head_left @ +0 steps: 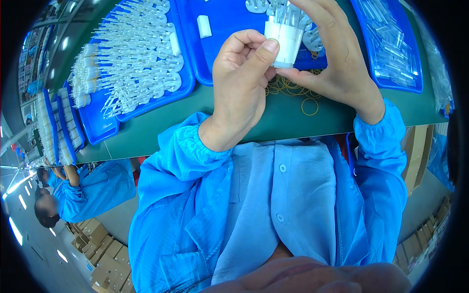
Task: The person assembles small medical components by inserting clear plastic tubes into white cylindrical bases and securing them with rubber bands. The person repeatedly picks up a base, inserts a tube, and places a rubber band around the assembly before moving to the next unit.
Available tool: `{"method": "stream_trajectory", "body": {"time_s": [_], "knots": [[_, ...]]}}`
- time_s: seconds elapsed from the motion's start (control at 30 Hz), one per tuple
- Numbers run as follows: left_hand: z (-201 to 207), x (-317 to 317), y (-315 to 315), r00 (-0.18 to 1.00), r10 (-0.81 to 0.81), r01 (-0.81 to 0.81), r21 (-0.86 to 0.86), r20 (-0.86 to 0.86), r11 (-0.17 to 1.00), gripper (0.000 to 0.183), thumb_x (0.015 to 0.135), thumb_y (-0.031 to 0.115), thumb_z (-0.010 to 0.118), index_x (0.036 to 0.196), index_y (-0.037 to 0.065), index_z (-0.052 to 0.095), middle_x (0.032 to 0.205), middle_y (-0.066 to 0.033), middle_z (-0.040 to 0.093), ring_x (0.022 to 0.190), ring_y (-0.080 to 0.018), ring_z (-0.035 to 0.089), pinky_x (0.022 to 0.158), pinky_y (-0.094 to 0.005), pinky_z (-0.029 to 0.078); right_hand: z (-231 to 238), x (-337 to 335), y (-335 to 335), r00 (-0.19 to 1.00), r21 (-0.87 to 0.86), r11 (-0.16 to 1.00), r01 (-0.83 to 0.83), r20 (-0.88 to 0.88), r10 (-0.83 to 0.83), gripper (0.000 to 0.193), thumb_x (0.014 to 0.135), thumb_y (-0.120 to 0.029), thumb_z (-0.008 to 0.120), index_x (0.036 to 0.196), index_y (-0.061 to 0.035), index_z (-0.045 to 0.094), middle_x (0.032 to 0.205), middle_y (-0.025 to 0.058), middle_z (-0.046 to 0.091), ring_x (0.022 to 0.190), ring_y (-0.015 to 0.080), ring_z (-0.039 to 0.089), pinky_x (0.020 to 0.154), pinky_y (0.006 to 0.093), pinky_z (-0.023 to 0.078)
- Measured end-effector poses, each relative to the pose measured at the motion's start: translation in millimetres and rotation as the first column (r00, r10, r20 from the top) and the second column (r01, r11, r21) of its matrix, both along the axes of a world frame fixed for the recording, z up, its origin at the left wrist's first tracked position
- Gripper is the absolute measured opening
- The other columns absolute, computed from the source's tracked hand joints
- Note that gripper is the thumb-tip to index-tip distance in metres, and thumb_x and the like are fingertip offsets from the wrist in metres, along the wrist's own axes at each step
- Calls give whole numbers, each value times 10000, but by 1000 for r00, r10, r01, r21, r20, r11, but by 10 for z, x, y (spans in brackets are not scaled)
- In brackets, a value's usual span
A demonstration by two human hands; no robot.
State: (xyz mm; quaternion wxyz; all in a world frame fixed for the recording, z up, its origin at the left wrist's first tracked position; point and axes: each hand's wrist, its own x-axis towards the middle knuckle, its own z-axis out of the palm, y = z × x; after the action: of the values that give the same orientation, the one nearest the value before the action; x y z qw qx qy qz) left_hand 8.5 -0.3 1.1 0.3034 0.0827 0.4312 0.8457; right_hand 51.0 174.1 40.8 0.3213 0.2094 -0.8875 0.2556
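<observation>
My left hand (239,85) is closed on a bundle of clear plastic tubes (289,43) wrapped in white around the lower part, thumb pressed on its front. Curved around the bundle's far side, my right hand (344,61) has its fingers and thumb spread wide. The right thumb lies by the bundle's lower end; the fingertips run out at the top edge, so I cannot tell whether they touch the tubes. Below and behind the hands, thin yellow rubber bands (309,106) lie loose on the green table (181,128). White disc-ended pieces (312,39) show behind the bundle.
At left a blue tray (188,80) carries many white disc-ended rods (139,56). A middle blue tray (222,19) holds a white block (203,26); a right one (415,83) holds clear tubes (386,34). A co-worker (93,195) in blue is at far left, near cardboard boxes (105,254).
</observation>
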Motion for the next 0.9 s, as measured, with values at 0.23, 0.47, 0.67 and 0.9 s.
{"method": "stream_trajectory", "body": {"time_s": [0.23,0.47,0.67,0.9], "knots": [[2,2,3,998,-34,31,59,50,998,166,973,117,500,1116,32,503,1127,-198,596,1023,-309,627,889,-432,520,-41,-47,-2,995,-84,994,-71,-71,65,672,611,-107,812,1189,15,492,1140,206,534,1066,378,534,918,441,441],[3,-14,-6,997,-57,52,95,53,994,195,986,157,479,1116,13,501,1148,-200,586,1077,-305,601,937,-440,498,-40,-35,-27,994,-65,997,-27,-106,20,562,605,-74,797,1097,-1,534,1080,188,587,1008,366,575,916,462,451],[65,2,-4,991,-93,79,149,95,986,221,992,197,482,1111,13,516,1120,-195,604,1067,-313,609,950,-453,499,44,-14,-77,992,38,998,46,-121,-41,522,610,-73,797,1063,-15,546,1057,184,603,989,363,590,926,488,450],[131,-168,-85,989,132,-122,142,-62,982,265,910,70,626,1101,17,450,1051,-160,603,922,-256,652,795,-384,564,125,-127,51,982,14,994,112,-153,-108,449,704,-108,774,1102,-3,595,1048,153,629,1001,344,608,892,412,471]]}}
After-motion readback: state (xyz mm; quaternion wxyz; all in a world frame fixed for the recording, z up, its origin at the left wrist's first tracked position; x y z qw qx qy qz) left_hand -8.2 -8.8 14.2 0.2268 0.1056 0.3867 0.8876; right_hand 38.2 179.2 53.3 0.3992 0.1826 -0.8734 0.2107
